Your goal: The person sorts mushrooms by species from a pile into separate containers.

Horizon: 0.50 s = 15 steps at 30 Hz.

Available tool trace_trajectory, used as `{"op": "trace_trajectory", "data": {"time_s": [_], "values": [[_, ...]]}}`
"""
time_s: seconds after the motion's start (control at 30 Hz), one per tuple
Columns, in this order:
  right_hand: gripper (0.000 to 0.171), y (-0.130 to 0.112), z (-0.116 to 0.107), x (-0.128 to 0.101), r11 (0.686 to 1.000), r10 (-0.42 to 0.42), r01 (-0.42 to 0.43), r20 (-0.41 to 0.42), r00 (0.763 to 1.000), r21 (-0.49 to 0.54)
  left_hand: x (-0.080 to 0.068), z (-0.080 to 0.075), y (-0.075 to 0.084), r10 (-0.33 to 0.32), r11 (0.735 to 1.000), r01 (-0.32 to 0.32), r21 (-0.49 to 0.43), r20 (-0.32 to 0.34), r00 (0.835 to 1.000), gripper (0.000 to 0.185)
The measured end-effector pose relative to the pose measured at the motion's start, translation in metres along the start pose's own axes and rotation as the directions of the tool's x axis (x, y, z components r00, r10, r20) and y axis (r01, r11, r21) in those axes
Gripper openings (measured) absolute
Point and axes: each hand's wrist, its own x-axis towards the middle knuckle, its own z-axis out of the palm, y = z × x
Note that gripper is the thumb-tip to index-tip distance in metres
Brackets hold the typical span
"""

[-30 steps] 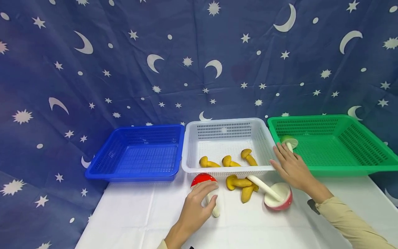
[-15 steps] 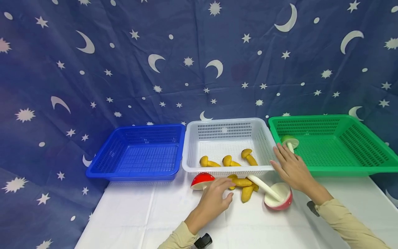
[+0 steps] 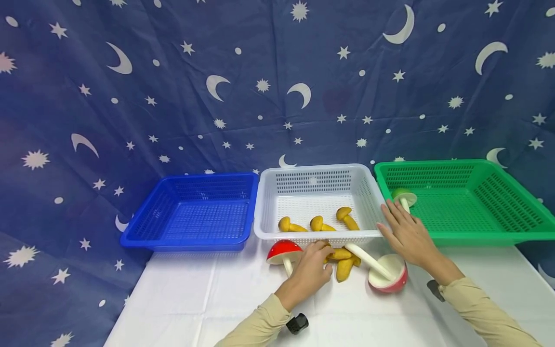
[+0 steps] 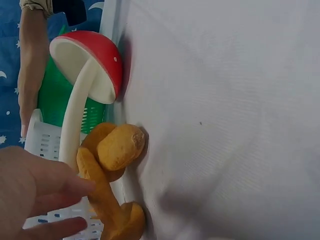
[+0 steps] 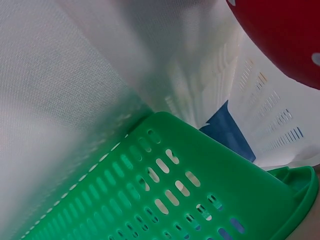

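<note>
Sorting looks partly done from the head view: three small yellow toy mushrooms (image 3: 318,222) lie in the white perforated plastic basket (image 3: 312,180), one green-capped toy mushroom (image 3: 404,196) lies in the green perforated plastic basket (image 3: 477,193), and the blue perforated plastic basket (image 3: 195,209) holds nothing. Left on the white-clothed surface (image 3: 208,303) are a cluster of yellow toy mushrooms (image 3: 344,262), a red-capped toy mushroom on the left (image 3: 282,251) and a larger red-capped toy mushroom lying cap-down on the right (image 3: 388,274). The left hand (image 3: 310,272) reaches onto the yellow cluster, fingers curling over it. The right hand (image 3: 405,231) lies flat and relaxed across the near rims where the white and green baskets meet.

Left wrist view: the fingers (image 4: 45,192) touch one yellow mushroom (image 4: 107,200); whether they grip it I cannot tell. Another one (image 4: 120,145) lies just beside it, the larger red mushroom (image 4: 95,65) beyond.

Right wrist view: only the green basket's wall (image 5: 165,185) and a red cap (image 5: 285,35) show; the hand itself is out of sight.
</note>
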Motion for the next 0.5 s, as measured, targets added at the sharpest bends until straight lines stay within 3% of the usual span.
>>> {"op": "trace_trajectory", "data": {"time_s": [0.37,0.5], "values": [[0.06,0.001,0.0,0.001,1.0,0.008,-0.008,0.002,1.0,-0.017,0.009,0.012,0.004,-0.048,0.994,0.041,0.103,0.071,0.996,0.038],[0.06,0.0,0.001,0.0,1.0,0.013,-0.013,-0.014,1.0,-0.015,0.009,0.014,0.002,-0.057,0.996,0.052,0.076,0.065,0.996,0.035]]}}
